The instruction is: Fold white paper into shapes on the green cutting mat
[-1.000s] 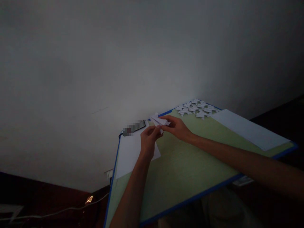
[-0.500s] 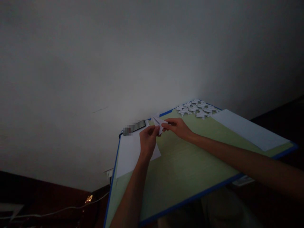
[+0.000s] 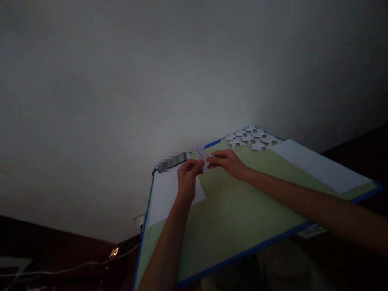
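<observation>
This looks like a room in a home, though the dim light leaves that short of certain. A plain pale wall (image 3: 194, 72) fills the view at twelve o'clock, with one thin dark mark (image 3: 128, 139) at nine. A small, blue-edged table (image 3: 236, 226) with a light green top stands close against it, spreading from three to seven o'clock, more household desk than workbench. On it lie a white sheet (image 3: 321, 166) at three and a phone-like device (image 3: 177, 161) at eight. Farther out at eight, a loose white cable (image 3: 87, 264) trails past dark reddish surfaces (image 3: 69, 238), possibly furniture.
</observation>
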`<control>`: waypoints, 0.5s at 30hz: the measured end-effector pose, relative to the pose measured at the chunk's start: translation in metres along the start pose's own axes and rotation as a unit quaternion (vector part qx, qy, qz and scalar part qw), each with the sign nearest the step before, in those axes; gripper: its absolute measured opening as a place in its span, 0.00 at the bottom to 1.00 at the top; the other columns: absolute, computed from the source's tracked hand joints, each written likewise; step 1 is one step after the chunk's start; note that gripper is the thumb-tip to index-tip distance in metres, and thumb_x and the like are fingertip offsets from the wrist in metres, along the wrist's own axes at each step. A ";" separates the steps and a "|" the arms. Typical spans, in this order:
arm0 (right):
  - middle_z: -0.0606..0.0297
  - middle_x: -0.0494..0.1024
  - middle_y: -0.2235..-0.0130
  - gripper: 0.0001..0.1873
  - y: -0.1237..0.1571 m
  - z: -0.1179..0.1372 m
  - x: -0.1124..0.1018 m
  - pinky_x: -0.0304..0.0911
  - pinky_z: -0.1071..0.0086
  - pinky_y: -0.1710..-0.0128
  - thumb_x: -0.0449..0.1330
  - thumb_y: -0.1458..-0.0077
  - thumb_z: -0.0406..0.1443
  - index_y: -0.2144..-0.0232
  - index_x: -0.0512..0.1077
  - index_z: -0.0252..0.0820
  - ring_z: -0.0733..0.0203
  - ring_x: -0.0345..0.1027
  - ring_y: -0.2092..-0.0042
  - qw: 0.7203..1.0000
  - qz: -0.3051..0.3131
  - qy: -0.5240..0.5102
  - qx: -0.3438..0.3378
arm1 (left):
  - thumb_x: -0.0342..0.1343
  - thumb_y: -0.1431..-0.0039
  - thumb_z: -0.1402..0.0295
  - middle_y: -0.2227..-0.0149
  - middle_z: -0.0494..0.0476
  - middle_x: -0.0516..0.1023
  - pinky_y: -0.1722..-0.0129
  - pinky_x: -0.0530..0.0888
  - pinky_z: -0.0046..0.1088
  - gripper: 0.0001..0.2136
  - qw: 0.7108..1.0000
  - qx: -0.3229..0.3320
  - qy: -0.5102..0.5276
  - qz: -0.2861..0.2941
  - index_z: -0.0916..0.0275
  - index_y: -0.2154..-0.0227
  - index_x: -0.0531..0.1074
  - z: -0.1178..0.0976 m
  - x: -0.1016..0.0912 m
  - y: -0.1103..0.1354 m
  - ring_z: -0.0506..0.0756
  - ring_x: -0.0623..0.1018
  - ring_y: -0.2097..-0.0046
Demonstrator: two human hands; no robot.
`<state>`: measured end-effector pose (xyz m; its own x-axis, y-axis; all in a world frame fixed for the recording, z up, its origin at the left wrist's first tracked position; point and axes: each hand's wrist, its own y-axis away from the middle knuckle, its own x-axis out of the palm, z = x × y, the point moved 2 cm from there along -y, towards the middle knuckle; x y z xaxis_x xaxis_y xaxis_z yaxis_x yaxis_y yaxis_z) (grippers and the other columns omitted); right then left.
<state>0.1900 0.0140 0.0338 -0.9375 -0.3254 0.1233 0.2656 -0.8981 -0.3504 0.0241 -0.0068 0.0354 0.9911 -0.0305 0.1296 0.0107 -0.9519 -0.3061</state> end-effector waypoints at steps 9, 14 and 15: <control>0.62 0.81 0.72 0.17 -0.002 0.002 0.000 0.64 0.67 0.65 0.68 0.51 0.49 0.71 0.82 0.39 0.62 0.70 0.69 1.000 0.001 0.025 -0.018 | 0.68 0.49 0.53 0.73 0.53 0.76 0.74 0.71 0.25 0.17 0.998 0.021 -0.059 -0.029 0.64 0.71 0.77 -0.004 0.001 0.000 0.49 0.72 0.73; 0.62 0.82 0.72 0.18 0.000 0.004 0.005 0.64 0.67 0.66 0.68 0.50 0.50 0.72 0.83 0.40 0.62 0.70 0.69 0.998 0.007 0.052 -0.031 | 0.69 0.49 0.55 0.73 0.52 0.76 0.73 0.69 0.25 0.16 0.992 0.066 -0.092 -0.056 0.63 0.71 0.76 -0.006 0.001 0.001 0.49 0.72 0.73; 0.62 0.82 0.72 0.18 0.000 0.003 0.006 0.64 0.67 0.66 0.67 0.50 0.50 0.72 0.82 0.40 0.62 0.71 0.69 0.998 0.008 0.052 -0.031 | 0.68 0.49 0.55 0.74 0.51 0.75 0.74 0.68 0.24 0.15 0.991 0.071 -0.095 -0.058 0.63 0.72 0.75 -0.006 0.000 0.001 0.49 0.72 0.73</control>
<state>0.1853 0.0107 0.0374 -0.9521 -0.3050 0.0215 0.2701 -0.8719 -0.4084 0.0237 -0.0099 0.0410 0.9891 0.1475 -0.0041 0.1313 -0.8926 -0.4312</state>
